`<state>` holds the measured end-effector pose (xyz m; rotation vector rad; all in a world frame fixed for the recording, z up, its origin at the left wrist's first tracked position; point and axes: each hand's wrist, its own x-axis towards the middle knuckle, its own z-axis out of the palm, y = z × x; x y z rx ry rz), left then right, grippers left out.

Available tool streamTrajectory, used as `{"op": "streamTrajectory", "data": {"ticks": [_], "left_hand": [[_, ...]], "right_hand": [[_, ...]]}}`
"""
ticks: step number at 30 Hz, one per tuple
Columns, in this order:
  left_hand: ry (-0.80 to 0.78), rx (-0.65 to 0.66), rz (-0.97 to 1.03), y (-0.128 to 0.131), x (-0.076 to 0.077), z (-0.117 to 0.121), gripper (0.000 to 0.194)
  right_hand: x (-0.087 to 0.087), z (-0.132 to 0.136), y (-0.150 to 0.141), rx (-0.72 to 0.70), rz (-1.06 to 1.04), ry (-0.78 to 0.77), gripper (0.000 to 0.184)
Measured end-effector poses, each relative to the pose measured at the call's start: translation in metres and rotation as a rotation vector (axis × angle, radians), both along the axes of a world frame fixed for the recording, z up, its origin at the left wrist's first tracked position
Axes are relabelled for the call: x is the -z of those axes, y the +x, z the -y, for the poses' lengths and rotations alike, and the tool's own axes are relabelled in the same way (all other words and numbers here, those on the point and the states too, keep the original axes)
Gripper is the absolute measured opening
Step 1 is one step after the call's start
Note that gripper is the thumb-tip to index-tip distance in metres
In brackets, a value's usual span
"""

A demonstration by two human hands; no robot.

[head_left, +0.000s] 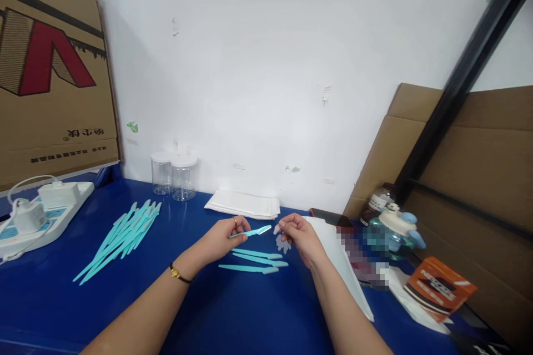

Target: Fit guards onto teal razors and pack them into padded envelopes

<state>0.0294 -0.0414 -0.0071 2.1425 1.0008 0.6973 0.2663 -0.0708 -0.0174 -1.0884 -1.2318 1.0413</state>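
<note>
My left hand (228, 238) grips a teal eyebrow razor (252, 232) by its handle, its bare blade pointing right. Just beyond the blade tip, my right hand (300, 237) pinches a small translucent blade cover (276, 229), apart from the razor. Under the right fingers lies a little heap of similar blade covers (283, 244), partly hidden. Below the hands, several teal razors (245, 269) rest side by side on the blue table (233, 316), with pale covers at their right ends. To the left is a larger pile of teal razors (120, 241) with pale tips.
A white power strip (79, 199) with plugged-in chargers sits at far left. Two clear jars (183, 180) and a stack of white packets (244, 203) stand by the wall. At right are white sheets (339, 260), a teal bottle (393, 233) and an orange box (440, 288).
</note>
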Motion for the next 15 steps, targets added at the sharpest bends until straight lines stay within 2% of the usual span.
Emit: {"op": "streamTrajectory", "data": {"ticks": [15], "left_hand": [[-0.038, 0.031, 0.029, 0.0011, -0.0035, 0.0036, 0.023]], "right_hand": [[-0.0001, 0.0034, -0.0086, -0.016, -0.005, 0.012, 0.031]]}}
